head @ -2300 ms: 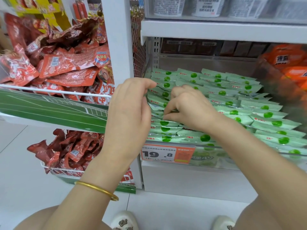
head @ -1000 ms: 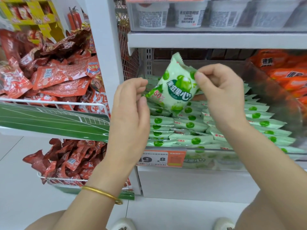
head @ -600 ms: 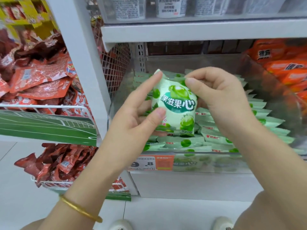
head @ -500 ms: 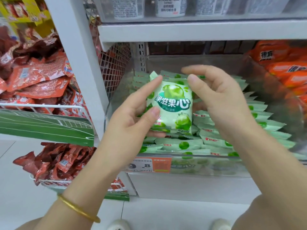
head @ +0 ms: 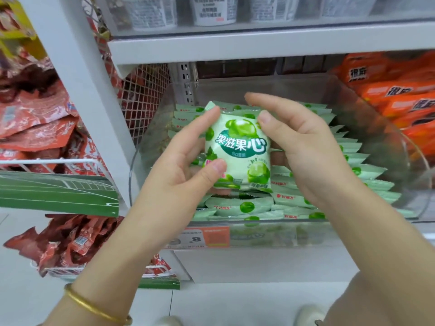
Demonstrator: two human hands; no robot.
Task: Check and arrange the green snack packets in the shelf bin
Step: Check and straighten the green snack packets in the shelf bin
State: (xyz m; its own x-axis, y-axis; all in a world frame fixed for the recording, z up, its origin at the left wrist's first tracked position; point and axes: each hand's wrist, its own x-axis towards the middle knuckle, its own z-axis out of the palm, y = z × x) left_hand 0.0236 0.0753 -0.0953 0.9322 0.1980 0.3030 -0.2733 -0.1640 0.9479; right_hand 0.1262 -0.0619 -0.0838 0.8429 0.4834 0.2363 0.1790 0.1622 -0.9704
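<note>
One green snack packet point(head: 239, 149) is held upright in front of the clear shelf bin point(head: 381, 128), its printed face toward me. My left hand point(head: 179, 165) grips its left edge, forefinger at the top corner and thumb on the lower front. My right hand point(head: 299, 142) holds its right edge with the thumb on the upper front and the fingers behind. Rows of several more green packets point(head: 247, 205) stand on edge inside the bin, partly hidden behind my hands.
Red snack bags point(head: 35, 128) fill a wire basket to the left, with more red bags point(head: 68, 243) below. Orange packets point(head: 400, 95) sit in the bin to the right. A price tag point(head: 202, 237) is on the bin front. White tubs point(head: 211, 10) stand on the shelf above.
My right hand pulled one green packet up out of the rows. My left hand then came onto its left edge, and both hands now hold it facing me.
</note>
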